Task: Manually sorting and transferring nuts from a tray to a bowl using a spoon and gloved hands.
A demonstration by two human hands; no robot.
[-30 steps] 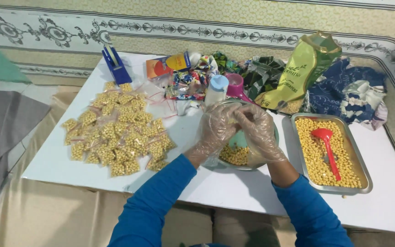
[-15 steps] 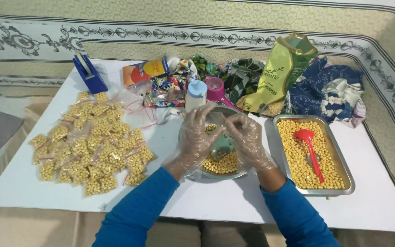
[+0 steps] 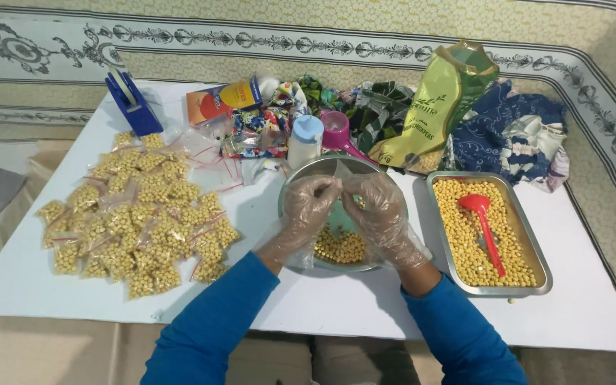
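Both gloved hands hover over the round metal bowl (image 3: 290, 187) of yellow chickpeas at the table's middle, the left hand (image 3: 306, 205) and right hand (image 3: 379, 207) each pinched on a small clear bag (image 3: 342, 187) held between them. Filled bags (image 3: 137, 214) lie piled to the left; a metal tray (image 3: 536, 246) with a red scoop (image 3: 485, 217) sits right.

A home room used for small-scale food packing, patterned wallpaper with an ornate border (image 3: 265, 39), a white table (image 3: 336, 306) crowded with small filled bags (image 3: 137, 221), a metal tray of chickpeas (image 3: 486, 232), folded fabrics (image 3: 518, 135).
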